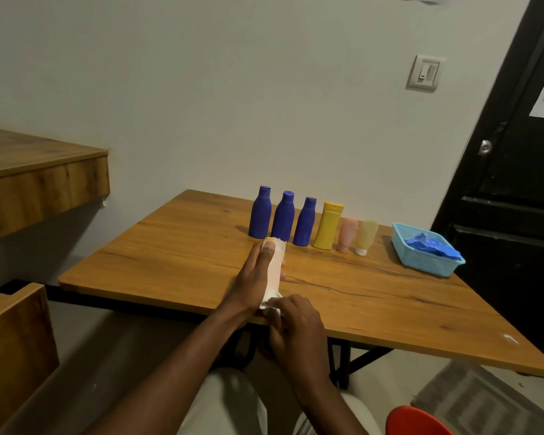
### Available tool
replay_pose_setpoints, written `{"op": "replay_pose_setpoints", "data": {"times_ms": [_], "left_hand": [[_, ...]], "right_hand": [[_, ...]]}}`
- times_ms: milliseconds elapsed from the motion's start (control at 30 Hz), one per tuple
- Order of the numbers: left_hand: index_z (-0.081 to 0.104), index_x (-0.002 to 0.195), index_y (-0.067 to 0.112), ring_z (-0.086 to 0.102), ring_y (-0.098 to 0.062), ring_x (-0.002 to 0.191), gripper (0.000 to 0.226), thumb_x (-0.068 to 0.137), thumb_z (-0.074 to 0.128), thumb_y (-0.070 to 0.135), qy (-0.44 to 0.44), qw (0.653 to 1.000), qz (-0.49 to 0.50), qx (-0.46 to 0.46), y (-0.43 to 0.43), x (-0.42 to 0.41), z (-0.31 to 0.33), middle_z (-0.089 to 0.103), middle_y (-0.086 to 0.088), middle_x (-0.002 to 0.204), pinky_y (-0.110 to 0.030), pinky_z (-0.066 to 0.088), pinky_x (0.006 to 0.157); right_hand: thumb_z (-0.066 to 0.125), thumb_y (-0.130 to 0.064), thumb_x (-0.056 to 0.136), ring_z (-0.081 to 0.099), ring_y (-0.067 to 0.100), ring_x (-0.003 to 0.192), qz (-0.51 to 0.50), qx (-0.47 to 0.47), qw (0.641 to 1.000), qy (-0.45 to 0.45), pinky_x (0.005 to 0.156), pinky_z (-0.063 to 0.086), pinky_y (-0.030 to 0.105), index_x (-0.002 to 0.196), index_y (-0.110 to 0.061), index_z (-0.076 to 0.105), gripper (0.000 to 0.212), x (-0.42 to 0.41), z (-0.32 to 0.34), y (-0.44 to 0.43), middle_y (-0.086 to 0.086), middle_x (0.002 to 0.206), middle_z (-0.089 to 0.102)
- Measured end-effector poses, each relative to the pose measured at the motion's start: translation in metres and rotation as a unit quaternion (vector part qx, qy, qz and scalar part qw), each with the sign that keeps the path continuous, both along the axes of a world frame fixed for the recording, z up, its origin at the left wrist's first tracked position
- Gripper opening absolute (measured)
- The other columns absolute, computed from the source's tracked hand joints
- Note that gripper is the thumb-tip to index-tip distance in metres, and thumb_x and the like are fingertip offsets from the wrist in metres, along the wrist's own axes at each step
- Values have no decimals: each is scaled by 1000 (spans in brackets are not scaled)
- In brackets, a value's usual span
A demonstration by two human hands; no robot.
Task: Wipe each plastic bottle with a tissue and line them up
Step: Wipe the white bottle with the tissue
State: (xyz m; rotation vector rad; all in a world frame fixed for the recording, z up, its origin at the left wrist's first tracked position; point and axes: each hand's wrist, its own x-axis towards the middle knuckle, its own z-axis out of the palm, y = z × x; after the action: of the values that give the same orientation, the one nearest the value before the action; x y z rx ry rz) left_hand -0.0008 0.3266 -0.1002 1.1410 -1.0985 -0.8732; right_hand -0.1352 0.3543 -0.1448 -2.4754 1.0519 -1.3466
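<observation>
My left hand grips a pale pink plastic bottle above the near part of the wooden table, thumb on its upper end. My right hand pinches a white tissue against the bottle's lower end. Behind them a row stands upright: three blue bottles, a yellow bottle, a small pink tube and a pale yellow tube, the tubes resting cap-down.
A light blue plastic basket with a crumpled blue item inside sits at the table's right side. A wooden shelf juts out at the left, a chair lower left, a dark door on the right, a red stool below.
</observation>
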Motion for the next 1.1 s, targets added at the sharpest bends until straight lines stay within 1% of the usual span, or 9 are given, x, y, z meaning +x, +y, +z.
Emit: {"op": "replay_pose_setpoints", "data": {"times_ms": [133, 267, 400, 533, 600, 733, 867, 967, 1100], "left_hand": [[38, 149, 32, 71, -23, 102, 69, 91, 37, 70, -4, 1000, 2, 10, -3, 1, -1, 67, -8, 120, -31, 57, 70], [37, 151, 33, 71, -24, 100, 68, 97, 39, 73, 1, 1000, -1, 12, -5, 1, -1, 69, -6, 117, -38, 60, 78], [33, 154, 31, 69, -22, 97, 55, 106, 34, 56, 12, 1000, 2, 17, -5, 1, 0, 66, -8, 116, -32, 58, 68], [37, 151, 28, 69, -22, 96, 55, 105, 33, 59, 37, 999, 20, 18, -5, 3, -1, 66, -8, 114, -35, 56, 71], [37, 151, 28, 68, -22, 97, 53, 107, 31, 56, 44, 999, 20, 15, -5, 4, -1, 66, -7, 114, -35, 56, 73], [36, 152, 26, 68, -20, 97, 52, 109, 29, 54, 28, 999, 16, 12, -3, 1, 1, 65, -7, 115, -25, 56, 65], [35, 153, 27, 69, -21, 99, 58, 105, 33, 59, 25, 999, 14, 18, -3, 1, 2, 66, -7, 117, -27, 56, 70], [31, 156, 28, 70, -20, 97, 64, 102, 34, 62, 19, 999, 15, 24, -4, 2, 2, 67, -7, 117, -25, 56, 67], [38, 150, 28, 69, -17, 88, 51, 109, 28, 55, 30, 999, 28, 8, -2, 1, 2, 67, -7, 112, -26, 55, 63]], "right_hand": [[75, -20, 82, 54, 8, 88, 3, -75, 997, 12, 66, 49, 26, 91, -24, 71, 11, 1, 3, -6, -7, 95, 65], [78, -15, 82, 58, 7, 104, 26, -74, 997, 18, 75, 52, 18, 97, -20, 71, 18, 3, 7, -14, -2, 118, 60], [69, -20, 88, 55, 6, 81, 26, -27, 999, 36, 60, 48, 23, 89, -20, 68, 1, 0, 8, -20, -7, 96, 60], [75, -20, 81, 56, 6, 77, -18, 29, 999, 13, 57, 48, 30, 80, -28, 60, 18, -6, 16, -21, -13, 86, 61], [74, -21, 81, 54, 6, 75, -32, 4, 999, 32, 56, 46, 30, 80, -29, 57, 19, -4, 18, -20, -13, 85, 60], [80, -14, 77, 51, 13, 69, -19, -76, 995, 64, 55, 46, 29, 85, -21, 62, 20, 4, 18, -20, -4, 85, 61], [78, -9, 79, 54, 19, 70, 18, -134, 989, 66, 54, 48, 34, 92, -12, 67, 18, 12, 14, -20, 4, 88, 64], [78, -9, 80, 55, 18, 72, 24, -124, 990, 67, 54, 48, 33, 93, -13, 66, 18, 11, 12, -21, 3, 89, 64], [75, -12, 80, 49, 9, 74, 6, -49, 998, 42, 57, 42, 25, 83, -23, 57, 21, 0, 14, -24, -8, 87, 58]]}}
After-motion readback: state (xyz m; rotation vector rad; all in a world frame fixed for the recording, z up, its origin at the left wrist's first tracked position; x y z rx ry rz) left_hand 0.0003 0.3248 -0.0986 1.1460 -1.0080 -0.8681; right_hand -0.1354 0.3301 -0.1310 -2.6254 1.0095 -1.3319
